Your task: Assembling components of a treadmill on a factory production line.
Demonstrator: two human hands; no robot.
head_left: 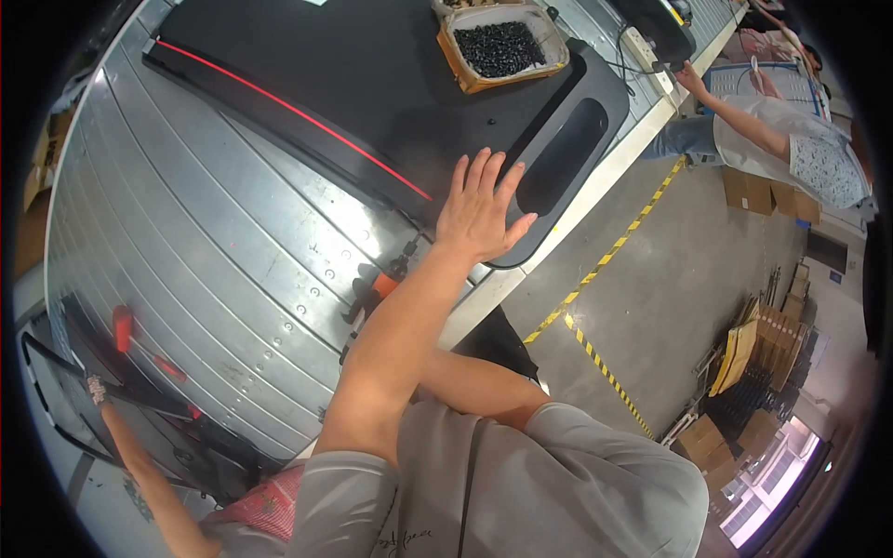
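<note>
Ribbed metal benchtop (214,232), workshop: a black panel (353,74) stretches toward 11 o'clock from the left hand (479,209), its red stripe (293,109) slanting from 10 to 4, its oblong recess (563,153) at 2. That nearer hand lies palm-down at the panel's near corner, fingers loosely spread, grasping nothing; the right (tucked behind the left forearm, its grip impossible to tell) is hidden. Beyond, a tray (450,60) of small black parts (499,48) sits at 12, an orange-and-black tool (383,284) at 8.
</note>
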